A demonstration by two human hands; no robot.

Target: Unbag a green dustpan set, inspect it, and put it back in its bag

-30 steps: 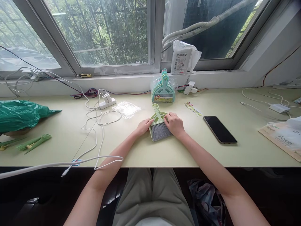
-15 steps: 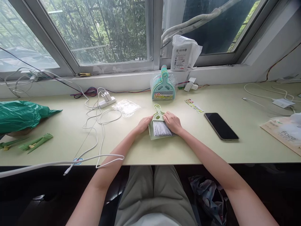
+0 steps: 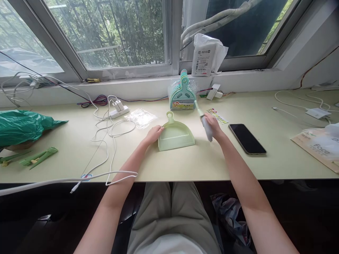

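Note:
A pale green dustpan point(image 3: 176, 135) lies on the table in front of me, its looped handle pointing toward the window. My left hand point(image 3: 154, 134) grips its left edge. To the right of the dustpan, my right hand point(image 3: 214, 126) is closed on a small hand brush point(image 3: 206, 127), blurred by motion, with its bristles tilted toward me and its green handle pointing away. Beyond them, against the wall, stands a stack of dustpan-and-brush sets point(image 3: 182, 97) in clear wrap. A printed paper label point(image 3: 217, 116) lies just behind my right hand.
A black phone point(image 3: 247, 139) and a tissue pack point(image 3: 319, 146) lie to the right. White cables point(image 3: 115, 151), a power strip point(image 3: 119, 111) and a clear plastic wrapper point(image 3: 141, 118) are on the left, with a green bag point(image 3: 29, 127) farther out. A white package point(image 3: 205, 58) stands on the sill.
The brush has come off the dustpan and moved right in my right hand. My left hand still holds the dustpan, which now shows its bare inside.

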